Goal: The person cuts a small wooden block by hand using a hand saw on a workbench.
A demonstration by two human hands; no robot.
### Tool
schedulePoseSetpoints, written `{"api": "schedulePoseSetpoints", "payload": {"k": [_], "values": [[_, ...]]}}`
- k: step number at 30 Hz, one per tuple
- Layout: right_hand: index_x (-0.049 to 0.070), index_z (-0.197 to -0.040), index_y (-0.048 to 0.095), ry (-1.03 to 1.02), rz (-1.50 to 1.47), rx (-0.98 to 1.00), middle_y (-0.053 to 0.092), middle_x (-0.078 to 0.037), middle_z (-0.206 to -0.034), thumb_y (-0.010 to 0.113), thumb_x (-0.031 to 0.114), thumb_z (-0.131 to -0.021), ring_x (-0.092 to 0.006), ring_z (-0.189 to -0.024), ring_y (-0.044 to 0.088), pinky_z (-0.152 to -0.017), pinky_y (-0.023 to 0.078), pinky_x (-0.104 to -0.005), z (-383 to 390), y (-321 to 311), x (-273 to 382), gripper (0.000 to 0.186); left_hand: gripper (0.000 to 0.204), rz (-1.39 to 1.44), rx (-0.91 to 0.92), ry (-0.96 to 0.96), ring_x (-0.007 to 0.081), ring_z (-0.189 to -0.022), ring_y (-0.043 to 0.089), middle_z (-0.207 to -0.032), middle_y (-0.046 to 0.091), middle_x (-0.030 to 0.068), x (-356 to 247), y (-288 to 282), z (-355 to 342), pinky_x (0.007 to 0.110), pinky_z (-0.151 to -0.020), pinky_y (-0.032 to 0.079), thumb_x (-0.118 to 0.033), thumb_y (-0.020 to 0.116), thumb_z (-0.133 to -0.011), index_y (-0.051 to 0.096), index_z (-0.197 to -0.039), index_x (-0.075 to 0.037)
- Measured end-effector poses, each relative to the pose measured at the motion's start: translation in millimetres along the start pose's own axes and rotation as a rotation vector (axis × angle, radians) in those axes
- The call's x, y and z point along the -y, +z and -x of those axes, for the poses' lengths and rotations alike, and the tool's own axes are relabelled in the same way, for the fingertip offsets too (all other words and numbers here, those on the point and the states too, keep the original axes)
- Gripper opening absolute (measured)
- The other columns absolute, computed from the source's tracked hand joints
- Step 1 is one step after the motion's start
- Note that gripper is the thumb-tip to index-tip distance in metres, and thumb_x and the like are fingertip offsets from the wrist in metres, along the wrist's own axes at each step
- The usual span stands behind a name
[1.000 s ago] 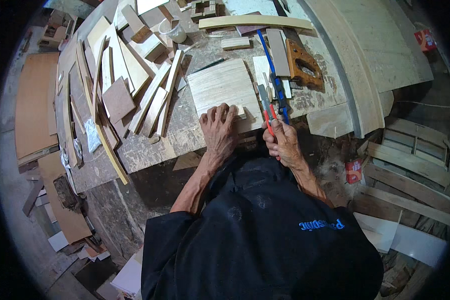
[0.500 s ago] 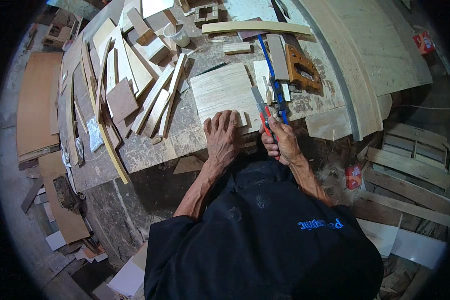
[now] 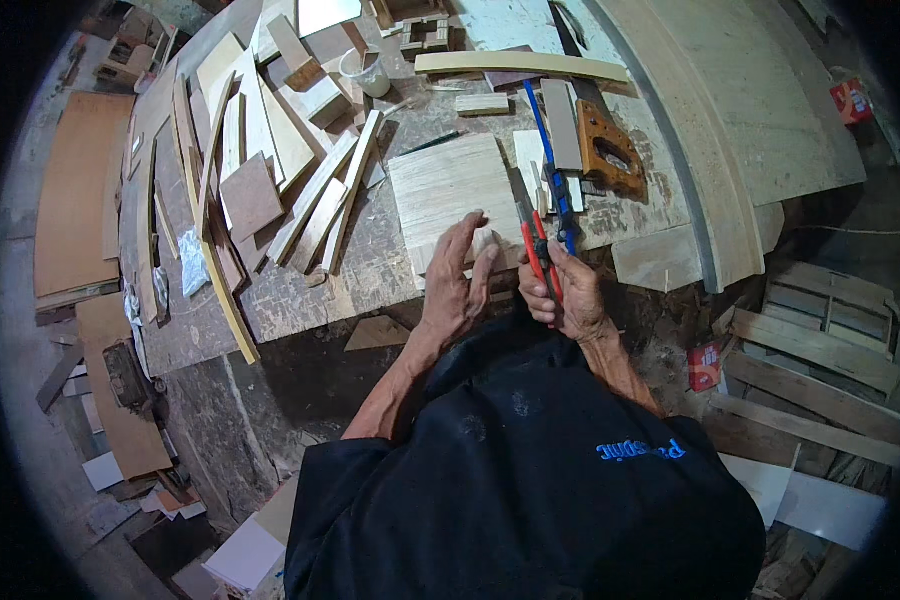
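My left hand (image 3: 457, 285) lies flat, fingers spread, on the near edge of a pale square plywood panel (image 3: 448, 190) on the workbench (image 3: 300, 295). A small wood piece sits between its fingers and the panel's near edge. My right hand (image 3: 562, 293) is closed around a red-handled cutter (image 3: 536, 245) whose blade points away from me along the panel's right side. A blue-handled tool (image 3: 554, 180) lies just right of the cutter.
A handsaw with a brown wooden handle (image 3: 610, 152) lies at the right of the bench. Several wood strips and offcuts (image 3: 300, 190) are piled at the left. A white cup (image 3: 366, 72) stands at the back. Pallet slats (image 3: 820, 350) lie at the right, boards (image 3: 75, 190) at the far left.
The view has shifted a little. My left hand slid slightly along the panel's near edge; my right hand keeps hold of the red-handled cutter beside it.
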State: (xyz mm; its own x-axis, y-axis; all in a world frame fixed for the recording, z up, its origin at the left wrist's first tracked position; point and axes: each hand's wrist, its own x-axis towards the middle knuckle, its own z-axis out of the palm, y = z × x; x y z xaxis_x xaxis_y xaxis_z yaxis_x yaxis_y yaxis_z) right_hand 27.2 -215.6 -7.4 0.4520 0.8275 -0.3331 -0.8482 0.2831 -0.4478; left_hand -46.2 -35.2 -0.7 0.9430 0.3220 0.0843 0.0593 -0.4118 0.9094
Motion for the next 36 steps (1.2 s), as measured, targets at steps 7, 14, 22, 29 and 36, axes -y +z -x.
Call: {"api": "schedulePoseSetpoints", "payload": {"k": [7, 14, 22, 29, 36], "values": [[0.005, -0.109, 0.061, -0.203, 0.517, -0.433, 0.064, -0.006, -0.09, 0.044, 0.041, -0.106, -0.0186, -0.078, 0.061, -0.072, 0.049, -0.0341, -19.8, 36.8, -13.6, 0.04, 0.04, 0.797, 0.024, -0.281, 0.0103, -0.089, 0.062, -0.103, 0.07, 0.008, -20.6, 33.9, -7.5, 0.025, -0.08, 0.052, -0.028, 0.048, -0.107, 0.058, -0.131, 0.001], [-0.001, -0.095, 0.052, -0.549, 1.648, -0.506, 0.059, -0.024, -0.087, 0.058, 0.025, -0.095, -0.0434, -0.083, 0.061, -0.069, 0.048, -0.0498, -15.0, 41.3, -17.4, 0.026, 0.034, 0.765, -0.106, -0.454, 0.0073, -0.077, 0.058, -0.095, 0.07, 0.0044, -21.9, 35.1, -14.5, 0.023, -0.067, 0.049, -0.029, 0.049, -0.106, 0.064, -0.121, -0.002], [0.003, -0.105, 0.049, -0.534, 1.805, -0.454, 0.059, -0.02, -0.091, 0.062, 0.019, -0.089, -0.0405, -0.085, 0.062, -0.07, 0.049, -0.0505, -21.8, 41.9, 5.6, 0.026, 0.038, 0.72, -0.126, -0.418, 0.0061, -0.076, 0.055, -0.095, 0.069, 0.0031, -11.7, 36.5, -11.6, 0.023, -0.066, 0.047, -0.029, 0.054, -0.104, 0.064, -0.128, -0.002], [0.0, -0.108, 0.053, -0.624, 1.99, -0.254, 0.058, -0.019, -0.091, 0.058, 0.012, -0.086, -0.0365, -0.087, 0.063, -0.069, 0.05, -0.047, -27.4, 18.2, 5.3, 0.026, 0.044, 0.598, -0.13, -0.513, 0.0094, -0.073, 0.046, -0.079, 0.057, 0.0005, 2.4, 41.8, -10.5, 0.028, -0.067, 0.043, -0.039, 0.052, -0.104, 0.067, -0.102, 0.002], [0.0, -0.101, 0.051, -0.609, 2.004, -0.281, 0.06, -0.02, -0.083, 0.06, 0.014, -0.088, -0.0383, -0.073, 0.064, -0.059, 0.051, -0.0464, -37.4, -2.0, -12.3, 0.021, 0.044, 0.39, -0.171, -0.445, 0.0143, -0.073, 0.046, -0.077, 0.049, 0.0048, -8.9, 42.3, -9.1, 0.032, -0.068, 0.041, -0.039, 0.05, -0.104, 0.061, -0.092, 0.002]]}}
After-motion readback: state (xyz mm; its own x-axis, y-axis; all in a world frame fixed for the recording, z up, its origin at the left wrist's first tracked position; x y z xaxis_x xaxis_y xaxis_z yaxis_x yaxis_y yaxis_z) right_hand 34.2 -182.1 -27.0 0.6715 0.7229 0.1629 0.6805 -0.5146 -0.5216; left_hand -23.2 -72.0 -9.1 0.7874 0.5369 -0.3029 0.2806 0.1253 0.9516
